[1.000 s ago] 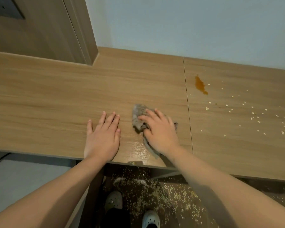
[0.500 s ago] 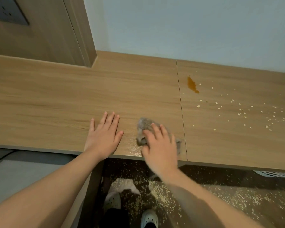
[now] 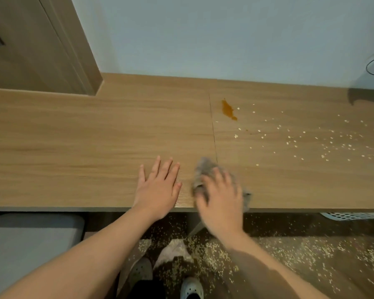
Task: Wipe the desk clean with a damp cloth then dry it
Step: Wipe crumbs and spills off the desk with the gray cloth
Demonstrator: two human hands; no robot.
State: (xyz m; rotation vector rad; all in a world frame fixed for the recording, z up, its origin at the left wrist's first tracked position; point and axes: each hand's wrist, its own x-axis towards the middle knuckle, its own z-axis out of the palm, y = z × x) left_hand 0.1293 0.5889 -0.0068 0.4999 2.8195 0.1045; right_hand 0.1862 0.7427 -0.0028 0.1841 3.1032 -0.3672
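A crumpled grey cloth (image 3: 203, 169) lies on the wooden desk (image 3: 84, 143) at its front edge, just left of the seam between the two desk panels. My right hand (image 3: 220, 197) presses down on the cloth with fingers spread, partly past the desk's edge and blurred by motion. My left hand (image 3: 158, 188) lies flat on the desk beside it, fingers straight. On the right panel an orange-brown spill (image 3: 228, 109) sits near the seam, and several pale crumbs (image 3: 311, 139) are scattered to its right.
A wooden cabinet side (image 3: 41, 44) stands at the desk's back left. The floor (image 3: 289, 255) under the desk is strewn with crumbs around my shoes (image 3: 191, 288). A pale perforated basket (image 3: 354, 215) shows under the desk at right, a grey seat (image 3: 30, 238) at left.
My right hand has dragged the cloth toward me, to the desk's front edge. The left hand has stayed flat in the same spot.
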